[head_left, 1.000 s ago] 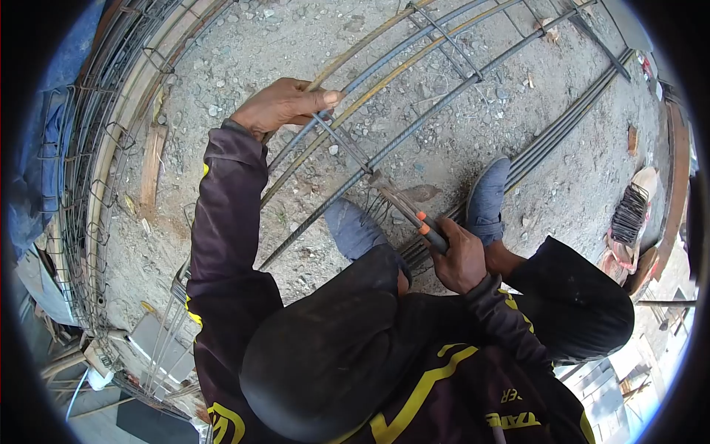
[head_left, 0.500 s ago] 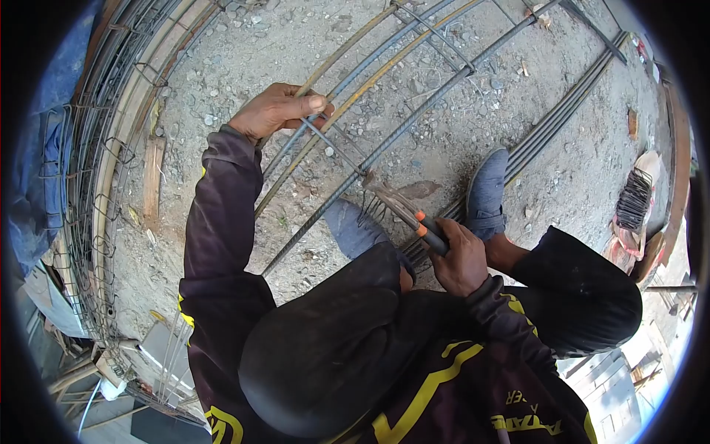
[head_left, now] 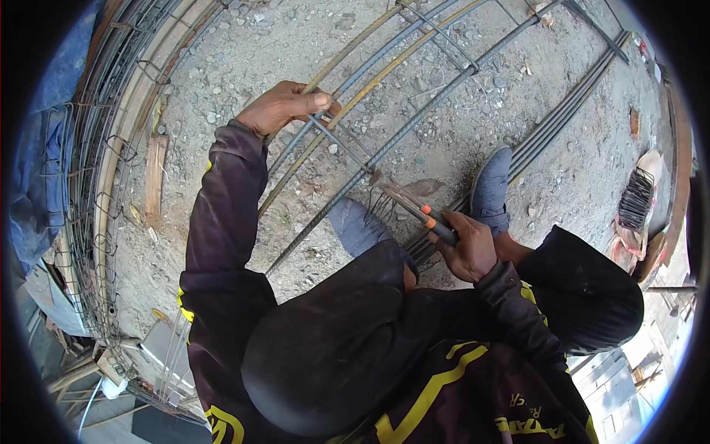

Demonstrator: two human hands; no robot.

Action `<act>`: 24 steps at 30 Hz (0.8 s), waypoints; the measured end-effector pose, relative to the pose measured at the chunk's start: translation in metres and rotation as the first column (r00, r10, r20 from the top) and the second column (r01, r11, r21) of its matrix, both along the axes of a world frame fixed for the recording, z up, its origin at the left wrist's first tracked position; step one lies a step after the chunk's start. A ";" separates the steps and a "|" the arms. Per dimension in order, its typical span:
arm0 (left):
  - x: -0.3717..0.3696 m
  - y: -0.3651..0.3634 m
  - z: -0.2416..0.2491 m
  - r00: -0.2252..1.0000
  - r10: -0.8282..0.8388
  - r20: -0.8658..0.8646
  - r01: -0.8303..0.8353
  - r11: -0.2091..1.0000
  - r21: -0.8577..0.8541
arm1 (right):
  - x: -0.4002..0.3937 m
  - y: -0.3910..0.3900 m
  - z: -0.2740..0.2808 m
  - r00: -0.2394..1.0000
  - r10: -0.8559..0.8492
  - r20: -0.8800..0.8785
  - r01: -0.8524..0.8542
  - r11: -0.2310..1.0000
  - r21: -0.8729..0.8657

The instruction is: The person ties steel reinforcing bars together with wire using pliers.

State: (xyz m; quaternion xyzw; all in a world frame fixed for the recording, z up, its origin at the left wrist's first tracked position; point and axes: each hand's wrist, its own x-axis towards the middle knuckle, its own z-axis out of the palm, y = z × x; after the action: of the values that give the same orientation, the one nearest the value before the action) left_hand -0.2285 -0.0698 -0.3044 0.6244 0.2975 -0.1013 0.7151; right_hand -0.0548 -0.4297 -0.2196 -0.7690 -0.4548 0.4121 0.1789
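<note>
My left hand [head_left: 288, 107] is closed around the outer bars of a rebar cage [head_left: 403, 126], thumb on top, where a square stirrup [head_left: 345, 143] crosses them. Dark-handled pincers with orange bands [head_left: 418, 209] are gripped in my right hand [head_left: 469, 248]. Their jaws touch the corner where the stirrup meets the ribbed bar nearest me. Several thin wire ties [head_left: 379, 207] hang beside the pincers, over the left shoe.
Loose rebars [head_left: 551, 124] lie on the gravel by the right shoe [head_left: 491, 185]. More cages [head_left: 111, 148] and a wooden piece [head_left: 155, 177] are at left. A bundle of wire ties [head_left: 636, 200] rests at right.
The pincers' handles have swung slightly right and down with my right hand, and look closer together. My left hand keeps its hold on the bars.
</note>
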 end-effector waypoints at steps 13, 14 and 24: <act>0.001 -0.004 0.003 0.996 -0.002 0.088 -0.009 0.992 0.126 | 0.013 0.015 0.054 0.172 -0.555 -0.814 -0.080 0.816 -0.573; 0.001 -0.007 -0.001 0.996 -0.008 0.086 -0.001 0.995 0.102 | 0.013 0.015 0.060 -0.253 -0.633 -0.732 -0.161 0.773 -0.613; -0.001 0.000 0.008 0.999 -0.028 0.033 0.023 0.990 0.139 | 0.011 0.045 0.090 0.933 0.257 0.251 -0.226 0.963 -0.147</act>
State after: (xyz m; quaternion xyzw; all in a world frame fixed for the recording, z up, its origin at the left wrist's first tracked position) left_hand -0.2291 -0.0696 -0.2967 0.6779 0.2834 -0.0788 0.6738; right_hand -0.0440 -0.3851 -0.1295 -0.7649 -0.5412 0.3490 0.0188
